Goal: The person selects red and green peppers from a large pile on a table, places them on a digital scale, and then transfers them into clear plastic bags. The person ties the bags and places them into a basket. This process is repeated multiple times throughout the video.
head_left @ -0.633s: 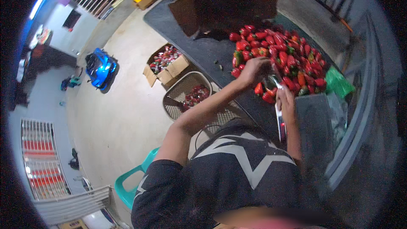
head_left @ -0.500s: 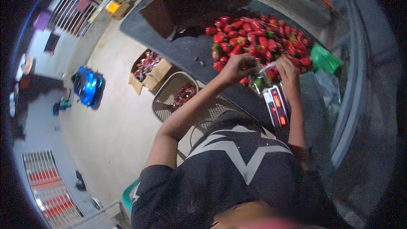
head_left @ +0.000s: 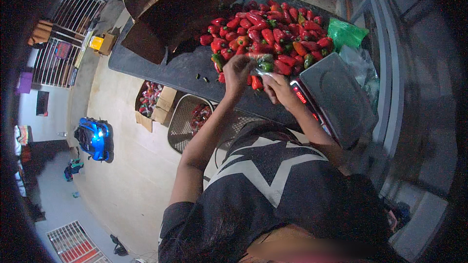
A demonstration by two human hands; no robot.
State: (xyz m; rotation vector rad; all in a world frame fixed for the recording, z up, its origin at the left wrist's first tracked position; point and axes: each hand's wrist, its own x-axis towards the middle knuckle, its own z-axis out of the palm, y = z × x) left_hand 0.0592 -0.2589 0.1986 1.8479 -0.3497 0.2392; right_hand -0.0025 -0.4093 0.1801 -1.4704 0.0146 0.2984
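A clear plastic bag [head_left: 264, 64] with a green pepper and some red ones in it is held up between my hands at the near edge of a heap of red peppers [head_left: 265, 31]. My left hand [head_left: 239, 72] pinches the bag from its left side. Lower on the right, my right hand [head_left: 280, 87] has its fingers closed on the bag's near part. Just right of that hand stands a digital scale [head_left: 336, 100] with a dark flat plate and a lit red display. My right forearm passes in front of part of the scale.
An open cardboard box [head_left: 187, 5] lies on the dark table [head_left: 141, 63] at the far left. Green plastic [head_left: 346, 33] and clear plastic bags [head_left: 360, 68] are at the right. Below the table's edge are a basket [head_left: 181, 124] and a box of packed peppers [head_left: 163, 106].
My hands have moved left with the bag, off the scale, whose plate now shows. My right hand has come lower on the bag. The view has shifted too.
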